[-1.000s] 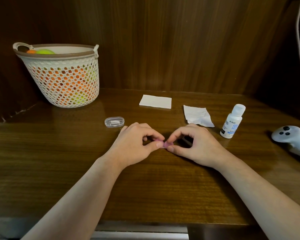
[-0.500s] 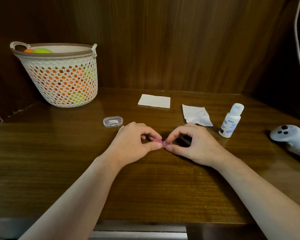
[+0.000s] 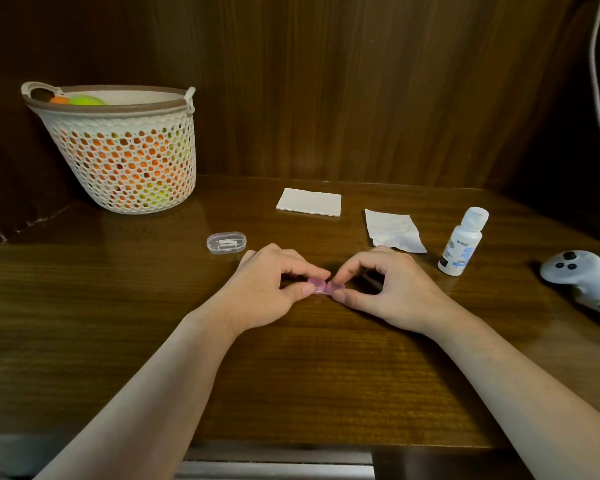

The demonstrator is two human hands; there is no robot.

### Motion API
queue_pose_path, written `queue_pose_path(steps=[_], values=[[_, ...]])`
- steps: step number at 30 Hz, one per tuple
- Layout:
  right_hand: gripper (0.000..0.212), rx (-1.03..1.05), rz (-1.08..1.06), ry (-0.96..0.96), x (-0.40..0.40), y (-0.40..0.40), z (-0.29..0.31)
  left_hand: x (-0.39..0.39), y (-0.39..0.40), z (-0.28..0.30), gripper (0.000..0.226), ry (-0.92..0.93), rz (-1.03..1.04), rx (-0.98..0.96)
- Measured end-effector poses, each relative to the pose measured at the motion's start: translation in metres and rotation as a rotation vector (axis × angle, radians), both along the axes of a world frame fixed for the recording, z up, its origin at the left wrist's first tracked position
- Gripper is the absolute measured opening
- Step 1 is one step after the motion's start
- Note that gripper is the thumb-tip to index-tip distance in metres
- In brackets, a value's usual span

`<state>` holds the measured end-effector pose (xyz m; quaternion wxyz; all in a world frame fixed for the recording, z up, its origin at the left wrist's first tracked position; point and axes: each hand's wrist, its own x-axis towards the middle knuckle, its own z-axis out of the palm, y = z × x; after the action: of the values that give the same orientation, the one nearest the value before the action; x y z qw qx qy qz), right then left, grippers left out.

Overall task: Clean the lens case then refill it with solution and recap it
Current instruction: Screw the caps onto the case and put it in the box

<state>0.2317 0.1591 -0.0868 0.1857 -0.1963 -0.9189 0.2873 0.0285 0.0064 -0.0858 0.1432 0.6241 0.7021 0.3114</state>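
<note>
A small pink lens case (image 3: 324, 286) with two round caps lies on the wooden table (image 3: 291, 375) between my hands. My left hand (image 3: 267, 289) pinches its left cap between thumb and forefinger. My right hand (image 3: 388, 289) pinches its right cap the same way. Most of the case is hidden by my fingers. A white solution bottle (image 3: 462, 242) with a blue label stands capped to the right of my right hand. A crumpled tissue (image 3: 394, 231) lies behind my right hand, and a folded white tissue (image 3: 309, 202) lies farther back.
A clear plastic box (image 3: 226, 242) holding tweezers lies behind my left hand. A white mesh basket (image 3: 125, 150) of orange and green balls stands at the back left. A white game controller (image 3: 582, 278) lies at the right edge. A wood-panel wall closes the back.
My fingers have shifted slightly on the caps, so more of the pink case shows between my hands. Both hands stay in the same place.
</note>
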Motion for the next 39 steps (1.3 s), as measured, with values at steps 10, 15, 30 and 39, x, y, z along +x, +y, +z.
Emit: queue_pose_path(steps=[10, 15, 30, 39], values=[[0.015, 0.012, 0.002, 0.014, 0.0, 0.0015, -0.0025, 0.0045, -0.0002, -0.0009, 0.037, -0.015, 0.027, 0.074], [0.019, 0.03, 0.012, 0.026, 0.0006, 0.003, -0.0039, 0.0055, 0.0005, 0.0004, 0.031, 0.014, 0.101, 0.088], [0.018, 0.03, 0.013, 0.016, -0.0002, 0.0053, -0.0045, 0.0044, 0.001, 0.001, 0.035, -0.019, 0.025, 0.015], [0.02, 0.022, 0.03, 0.034, 0.0005, 0.0043, -0.004, 0.0064, 0.0022, -0.0019, 0.018, 0.002, 0.105, 0.087]])
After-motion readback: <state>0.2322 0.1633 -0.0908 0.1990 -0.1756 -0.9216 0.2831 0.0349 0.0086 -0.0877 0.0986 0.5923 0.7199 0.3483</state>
